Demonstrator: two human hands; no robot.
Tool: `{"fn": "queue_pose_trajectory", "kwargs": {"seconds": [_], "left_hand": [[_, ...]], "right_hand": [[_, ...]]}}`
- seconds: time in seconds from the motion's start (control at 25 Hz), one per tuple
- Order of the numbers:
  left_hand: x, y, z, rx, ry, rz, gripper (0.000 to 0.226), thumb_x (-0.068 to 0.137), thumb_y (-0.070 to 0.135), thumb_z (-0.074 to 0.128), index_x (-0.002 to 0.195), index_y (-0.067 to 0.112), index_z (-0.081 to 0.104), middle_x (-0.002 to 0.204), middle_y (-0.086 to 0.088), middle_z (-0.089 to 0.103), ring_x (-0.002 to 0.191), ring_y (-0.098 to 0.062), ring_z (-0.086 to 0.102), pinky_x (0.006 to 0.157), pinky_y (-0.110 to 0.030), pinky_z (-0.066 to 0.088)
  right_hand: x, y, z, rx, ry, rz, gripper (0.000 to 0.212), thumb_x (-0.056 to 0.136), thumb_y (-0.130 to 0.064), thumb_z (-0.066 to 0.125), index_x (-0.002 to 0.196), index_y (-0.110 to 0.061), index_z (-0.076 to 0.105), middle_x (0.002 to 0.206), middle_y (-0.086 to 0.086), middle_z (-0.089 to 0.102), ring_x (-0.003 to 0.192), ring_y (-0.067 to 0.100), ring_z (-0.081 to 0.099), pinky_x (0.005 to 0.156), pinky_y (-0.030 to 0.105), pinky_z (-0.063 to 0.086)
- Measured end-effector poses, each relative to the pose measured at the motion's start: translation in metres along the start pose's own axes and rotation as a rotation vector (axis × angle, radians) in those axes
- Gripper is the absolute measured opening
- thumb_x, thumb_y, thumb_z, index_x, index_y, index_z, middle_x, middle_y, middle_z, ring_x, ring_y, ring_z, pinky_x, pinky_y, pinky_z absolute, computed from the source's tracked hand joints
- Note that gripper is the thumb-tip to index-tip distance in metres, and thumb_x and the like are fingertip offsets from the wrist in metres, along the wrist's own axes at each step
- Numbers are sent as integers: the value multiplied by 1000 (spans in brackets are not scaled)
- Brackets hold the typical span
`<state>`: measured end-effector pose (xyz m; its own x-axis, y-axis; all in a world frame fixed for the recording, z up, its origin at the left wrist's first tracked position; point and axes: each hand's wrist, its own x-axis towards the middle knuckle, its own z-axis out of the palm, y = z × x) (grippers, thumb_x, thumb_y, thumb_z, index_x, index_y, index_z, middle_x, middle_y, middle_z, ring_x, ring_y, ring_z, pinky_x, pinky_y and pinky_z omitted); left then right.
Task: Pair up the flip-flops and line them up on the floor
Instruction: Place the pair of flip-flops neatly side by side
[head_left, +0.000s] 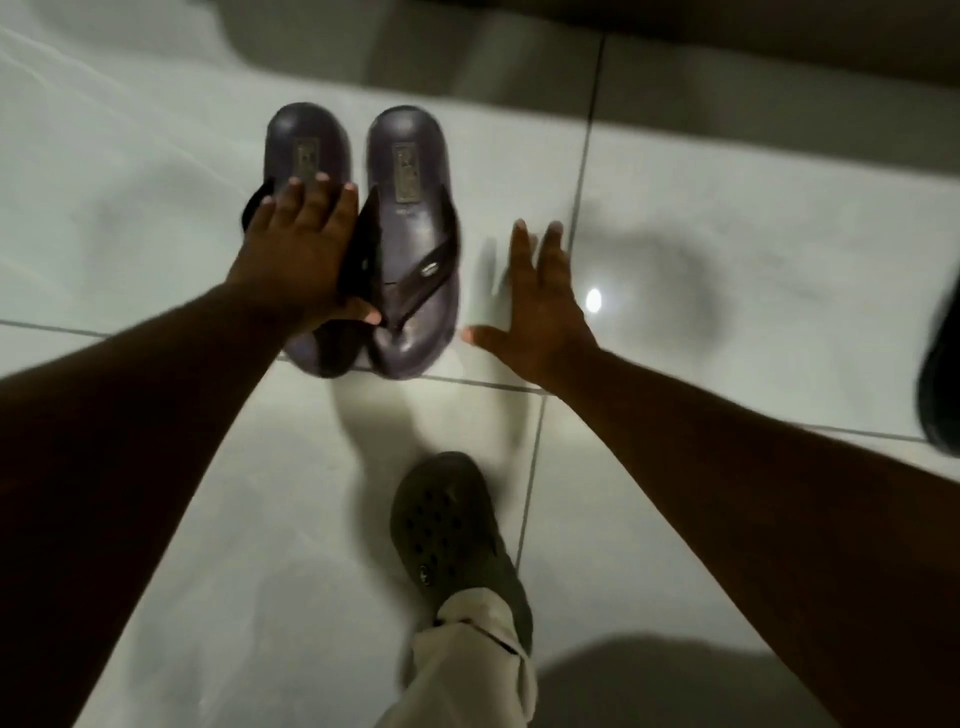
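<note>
Flip-flops: 2 dark purple flip-flops are lying side by side on the white tiled floor (727, 218), touching along their inner edges, heels pointing away from the camera.
Left flip-flop (306, 150): its strap area is lying hidden under the left hand.
Right flip-flop (415, 234): its strap is showing, with a small metal tag on it.
Left hand (301, 249): it is pressing down flat on the left flip-flop, fingers spread, thumb reaching toward the right flip-flop's toe post; whether it is gripping the strap, I cannot tell.
Right hand (535, 306): it is hovering released, fingers splayed, just beside the right flip-flop, grasping nothing.
Foot: a grey-green clog (452, 525) is standing on the floor near the camera, under a light trouser leg (467, 665).
Right edge: a dark shoe (943, 384) is partly showing.
</note>
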<state>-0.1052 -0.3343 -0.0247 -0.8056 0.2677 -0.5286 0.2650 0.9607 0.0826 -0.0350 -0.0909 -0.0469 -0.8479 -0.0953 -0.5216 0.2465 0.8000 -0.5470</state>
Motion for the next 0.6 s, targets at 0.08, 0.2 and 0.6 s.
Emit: {"fn": "queue_pose_trajectory", "kwargs": {"seconds": [0.08,0.2,0.6], "left_hand": [[-6,50,-12,-21,30,-4,127,57,64,73,152,15,5,161,-21,8,148,-42,7,118,-57,8],[-3,161,-15,-56,-2,122,124,61,68,68,152,14,3,162,-19,5,148,-41,5,119,-56,9],[59,560,19,-64,-49,422,120,64,71,63,153,19,2,163,-16,1,149,-38,2,119,-51,13]], "right_hand": [[-33,53,-44,-61,18,70,117,74,-57,69,149,-23,-14,158,16,-23,146,38,-11,116,57,20],[-83,136,-121,-143,88,184,115,74,-58,68,150,-22,-11,159,17,-18,147,38,-8,116,55,20],[-187,445,-286,-206,303,390,94,82,-64,50,151,-22,4,160,21,-3,144,49,1,113,63,16]]}}
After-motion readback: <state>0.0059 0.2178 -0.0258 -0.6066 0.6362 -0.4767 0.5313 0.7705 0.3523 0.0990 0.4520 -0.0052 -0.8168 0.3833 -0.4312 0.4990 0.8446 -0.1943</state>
